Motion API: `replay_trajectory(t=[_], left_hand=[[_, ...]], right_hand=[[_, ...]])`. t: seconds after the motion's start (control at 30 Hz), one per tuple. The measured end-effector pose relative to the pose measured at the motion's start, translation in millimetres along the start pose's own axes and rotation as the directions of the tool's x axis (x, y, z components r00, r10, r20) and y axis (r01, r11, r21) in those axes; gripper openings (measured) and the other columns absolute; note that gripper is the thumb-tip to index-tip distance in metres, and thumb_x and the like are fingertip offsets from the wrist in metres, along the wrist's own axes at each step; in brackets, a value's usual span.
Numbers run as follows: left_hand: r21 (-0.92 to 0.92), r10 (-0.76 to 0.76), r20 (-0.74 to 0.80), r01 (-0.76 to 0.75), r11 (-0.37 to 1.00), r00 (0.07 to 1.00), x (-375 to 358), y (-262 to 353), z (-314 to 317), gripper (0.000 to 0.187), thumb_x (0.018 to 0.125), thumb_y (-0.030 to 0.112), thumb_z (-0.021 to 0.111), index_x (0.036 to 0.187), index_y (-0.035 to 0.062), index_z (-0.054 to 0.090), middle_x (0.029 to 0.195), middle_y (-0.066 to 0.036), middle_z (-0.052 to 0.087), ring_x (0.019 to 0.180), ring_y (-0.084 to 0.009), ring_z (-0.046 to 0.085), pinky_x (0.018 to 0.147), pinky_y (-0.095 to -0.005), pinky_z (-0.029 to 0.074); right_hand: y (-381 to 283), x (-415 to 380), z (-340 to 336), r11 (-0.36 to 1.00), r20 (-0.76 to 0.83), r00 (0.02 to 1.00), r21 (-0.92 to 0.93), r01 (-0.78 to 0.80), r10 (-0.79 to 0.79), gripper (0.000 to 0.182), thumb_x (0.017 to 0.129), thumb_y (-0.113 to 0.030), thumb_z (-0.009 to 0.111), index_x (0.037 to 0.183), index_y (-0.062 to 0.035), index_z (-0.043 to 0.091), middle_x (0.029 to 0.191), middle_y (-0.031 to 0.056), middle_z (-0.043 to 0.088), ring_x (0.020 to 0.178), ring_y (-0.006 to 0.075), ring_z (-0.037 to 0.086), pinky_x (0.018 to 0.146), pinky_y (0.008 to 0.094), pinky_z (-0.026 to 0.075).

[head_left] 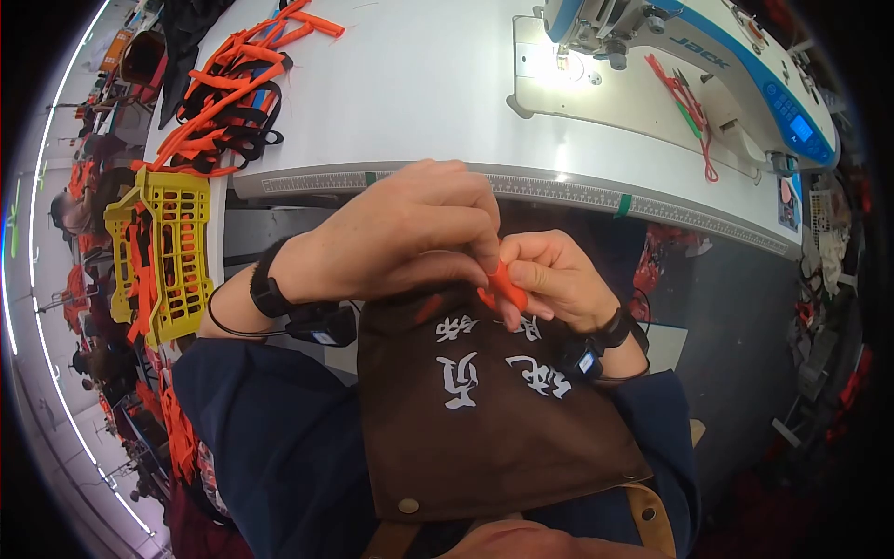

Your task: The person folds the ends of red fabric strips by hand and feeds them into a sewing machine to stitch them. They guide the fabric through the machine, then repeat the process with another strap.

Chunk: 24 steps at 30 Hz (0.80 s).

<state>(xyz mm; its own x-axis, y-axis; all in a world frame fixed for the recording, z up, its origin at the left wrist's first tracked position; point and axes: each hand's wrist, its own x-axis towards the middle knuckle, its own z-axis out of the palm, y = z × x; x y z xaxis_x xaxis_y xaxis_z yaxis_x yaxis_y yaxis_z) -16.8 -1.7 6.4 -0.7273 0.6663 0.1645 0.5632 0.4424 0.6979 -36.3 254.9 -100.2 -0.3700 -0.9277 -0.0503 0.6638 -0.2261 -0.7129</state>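
A small piece of bright orange fabric [504, 287] is pinched between my two hands, in front of the brown apron [503, 438]. My left hand [419, 228] reaches over from the left with its fingers bent down and closed at the fabric's upper edge. My right hand [549, 279] holds the same piece from the right, thumb pressed against the fingers. Part of the fabric is hidden behind the fingers. Both hands are above my lap, just off the table's front edge.
A sewing machine [689, 47] stands at the table's back right, with red-handled snips [687, 102] beside it. Orange and black straps [233, 93] lie piled at the left. A yellow basket [182, 252] holds orange pieces. A ruler strip [484, 189] runs along the table edge.
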Motion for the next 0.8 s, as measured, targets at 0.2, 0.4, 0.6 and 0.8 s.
replay_trajectory(t=[0.2,0.4,0.6,0.8], left_hand=[[-0.213,-0.081,-0.023,0.074,0.974,0.996,0.0,-1.7,6.8,0.019,0.084,0.013,0.090,0.097,0.0094,0.077,0.101,-0.002,0.065,0.096,-0.0219,0.063,0.084,-0.0354,0.051],[-0.324,-0.153,-0.009,0.142,0.935,0.988,-1.9,-0.9,11.1,0.019,0.085,0.012,0.091,0.097,0.0068,0.078,0.098,-0.002,0.066,0.094,-0.0188,0.063,0.081,-0.0330,0.052],[-0.306,-0.366,-0.054,0.334,0.892,0.929,-5.7,7.9,10.7,0.019,0.087,0.012,0.090,0.097,0.0044,0.076,0.095,-0.003,0.066,0.087,-0.0164,0.063,0.075,-0.0306,0.051],[-0.226,-0.306,-0.115,0.275,0.934,0.945,-7.3,3.9,12.8,0.021,0.087,0.014,0.090,0.095,0.0035,0.072,0.093,-0.004,0.065,0.085,-0.0173,0.063,0.074,-0.0318,0.051]], right_hand=[[0.5,-0.6,-0.5,0.993,0.039,0.999,0.112,-0.032,0.027,0.027,0.115,-0.020,0.056,0.115,0.0027,0.070,0.080,0.0102,0.076,0.050,0.0006,0.044,0.048,0.0172,0.033],[0.2,-1.7,6.3,0.999,-0.036,0.999,-0.040,0.010,-0.011,0.024,0.116,-0.018,0.055,0.117,0.0018,0.069,0.082,0.0092,0.077,0.050,0.0010,0.045,0.048,0.0173,0.034],[-0.8,0.2,28.2,0.478,-0.196,0.801,-0.870,0.125,-0.566,0.011,0.107,-0.007,0.066,0.110,-0.0001,0.074,0.085,0.0081,0.077,0.059,0.0131,0.066,0.055,0.0250,0.049],[3.5,3.1,28.2,0.431,-0.170,0.750,-0.887,0.166,-0.639,0.009,0.104,-0.006,0.071,0.109,-0.0019,0.076,0.085,0.0068,0.077,0.064,0.0167,0.071,0.058,0.0272,0.052]])
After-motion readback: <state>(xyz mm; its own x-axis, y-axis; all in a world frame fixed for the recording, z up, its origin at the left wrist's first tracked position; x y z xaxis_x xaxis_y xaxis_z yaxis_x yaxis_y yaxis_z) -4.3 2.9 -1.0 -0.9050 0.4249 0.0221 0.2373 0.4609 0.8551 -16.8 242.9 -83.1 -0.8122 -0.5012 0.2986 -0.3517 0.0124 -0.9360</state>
